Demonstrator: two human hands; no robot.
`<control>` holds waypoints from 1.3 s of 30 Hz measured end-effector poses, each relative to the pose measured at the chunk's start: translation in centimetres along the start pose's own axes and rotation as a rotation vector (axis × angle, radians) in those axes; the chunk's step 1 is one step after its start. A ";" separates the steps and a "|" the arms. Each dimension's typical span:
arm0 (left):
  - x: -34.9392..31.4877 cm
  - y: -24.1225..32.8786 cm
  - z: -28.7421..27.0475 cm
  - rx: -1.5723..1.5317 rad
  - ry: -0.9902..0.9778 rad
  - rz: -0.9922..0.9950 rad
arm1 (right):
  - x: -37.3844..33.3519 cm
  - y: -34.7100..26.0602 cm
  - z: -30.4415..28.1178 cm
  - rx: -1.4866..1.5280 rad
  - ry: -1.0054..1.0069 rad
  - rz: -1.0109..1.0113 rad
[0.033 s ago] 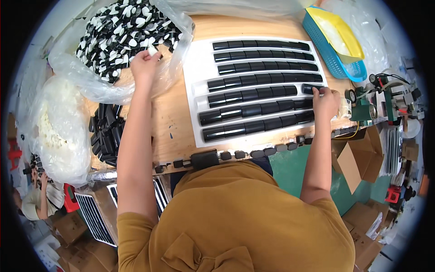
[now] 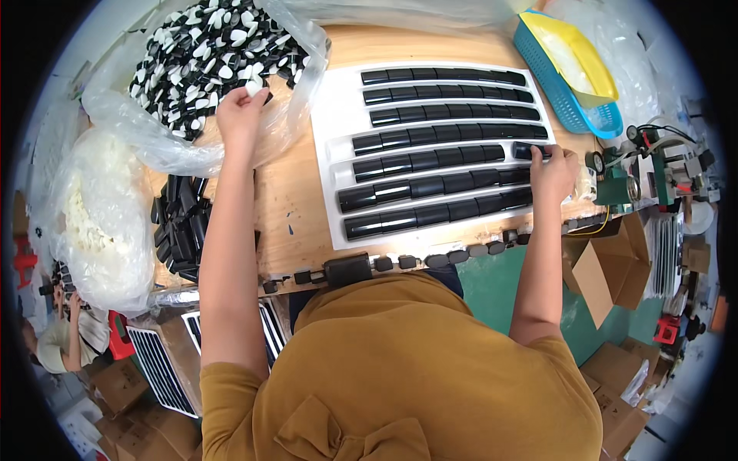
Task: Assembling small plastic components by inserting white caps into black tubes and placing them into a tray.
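Note:
My left hand (image 2: 239, 117), fingers pinched, holds a small white-and-black plastic cap (image 2: 256, 86) beside a pile of similar caps (image 2: 211, 58) in a clear plastic bag (image 2: 288, 127). At the right end of a white tray (image 2: 332, 115), my right hand (image 2: 553, 170) closes its fingers on a glossy black block (image 2: 524, 150). That block lies in a row, with a white gap between it and the blocks to its left. Several curved rows of black blocks (image 2: 446, 134) fill the tray. My right fingers partly hide the block's near end.
Loose black pieces (image 2: 184, 227) lie left of my left forearm, beside a plastic bag of pale material (image 2: 104, 223). A blue basket (image 2: 561, 100) with a yellow bin (image 2: 588, 84) stands at the back right. Green equipment (image 2: 615, 188) sits at the right edge; dark pads (image 2: 346, 270) line the front edge.
My left hand has shifted slightly left with the cap, which is turned a little. My right hand stays at the black block, almost unmoved.

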State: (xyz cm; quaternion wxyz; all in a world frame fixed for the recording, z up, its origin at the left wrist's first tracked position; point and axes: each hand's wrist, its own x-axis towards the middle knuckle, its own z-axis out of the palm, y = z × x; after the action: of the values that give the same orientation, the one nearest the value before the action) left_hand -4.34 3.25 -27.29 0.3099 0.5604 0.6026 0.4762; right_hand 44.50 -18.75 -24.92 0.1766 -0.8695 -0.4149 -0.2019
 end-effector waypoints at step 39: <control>-22.3 -0.8 -4.8 0.044 -0.163 0.070 | -17.5 -27.1 -5.2 1.033 -0.691 -1.029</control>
State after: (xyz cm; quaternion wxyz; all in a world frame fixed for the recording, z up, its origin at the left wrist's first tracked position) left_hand -4.97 -19.44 -29.89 0.3288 0.6248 0.5658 0.4260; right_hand 11.90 -16.48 -25.35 0.3029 -0.3911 -0.8353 0.2398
